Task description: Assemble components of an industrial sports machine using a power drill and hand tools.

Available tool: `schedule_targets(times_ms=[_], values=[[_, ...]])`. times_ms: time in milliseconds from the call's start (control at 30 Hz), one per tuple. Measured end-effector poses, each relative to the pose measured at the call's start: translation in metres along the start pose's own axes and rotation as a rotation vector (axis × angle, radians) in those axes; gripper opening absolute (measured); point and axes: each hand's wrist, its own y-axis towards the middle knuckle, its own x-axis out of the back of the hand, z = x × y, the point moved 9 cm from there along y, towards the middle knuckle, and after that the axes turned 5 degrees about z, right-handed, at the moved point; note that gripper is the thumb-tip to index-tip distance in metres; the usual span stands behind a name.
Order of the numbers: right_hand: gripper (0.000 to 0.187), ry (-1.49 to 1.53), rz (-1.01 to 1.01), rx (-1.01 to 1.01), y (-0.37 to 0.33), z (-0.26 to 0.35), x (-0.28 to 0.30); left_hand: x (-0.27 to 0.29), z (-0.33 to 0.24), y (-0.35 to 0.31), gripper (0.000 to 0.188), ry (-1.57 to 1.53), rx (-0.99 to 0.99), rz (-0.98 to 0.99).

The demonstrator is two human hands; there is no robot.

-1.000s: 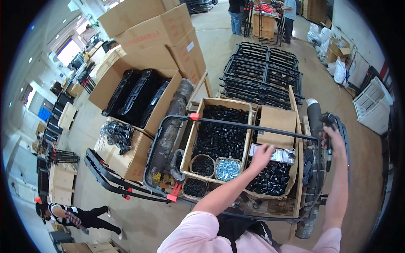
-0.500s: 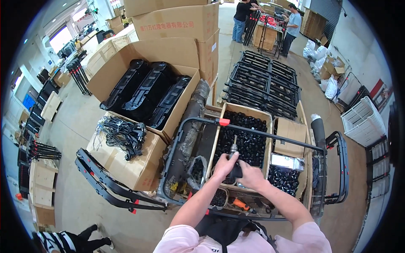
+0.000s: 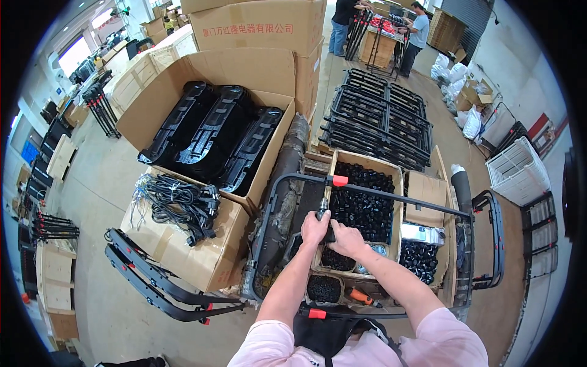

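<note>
Both my hands are closed on a dark power drill point(image 3: 324, 203), its metal chuck pointing away from me. My left hand point(image 3: 315, 228) wraps the front of the drill body, and my right hand point(image 3: 347, 240) grips behind it, hiding much of the tool. A black tubular frame point(image 3: 406, 202) lies across the workbench under my arms, with a red clip point(image 3: 340, 181) on its far bar. Right of the drill sits a wooden-edged bin of small black plastic parts point(image 3: 365, 211). Nearer me are a tub of small dark pieces point(image 3: 324, 289) and an orange-handled tool point(image 3: 363, 297).
On the left, a cable bundle point(image 3: 183, 205) lies on a carton point(image 3: 214, 263), beside a big open box with black mouldings point(image 3: 211, 137). Curved black frames point(image 3: 165, 284) jut out at left. Stacked black frames point(image 3: 379, 119) stand beyond the bench; people point(image 3: 417, 37) work farther back.
My hands and the drill have shifted left, off the bin of black parts. The drill now points near the frame's far bar. The view has also turned slightly.
</note>
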Motion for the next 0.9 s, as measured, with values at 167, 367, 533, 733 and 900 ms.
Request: schedule_targets(times_ms=[167,367,533,733,900], values=[[0.071,0.009,-0.025,0.017,0.000,0.005,0.005,0.002,0.000,0.001,0.066,0.010,-0.011,-0.004],[0.069,0.048,-0.030,-0.018,0.004,0.006,0.005,0.006,-0.003,0.008,0.065,0.015,-0.047,-0.004],[0.075,0.059,-0.026,-0.012,0.005,0.005,0.005,0.008,-0.003,0.012,0.068,0.016,-0.019,0.049],[0.084,0.043,-0.021,-0.024,0.007,-0.001,0.008,-0.002,0.000,0.005,0.078,0.108,0.067,0.197],[0.086,0.054,-0.044,-0.001,0.008,0.003,0.010,-0.003,0.000,0.003,0.078,0.112,0.035,0.158]])
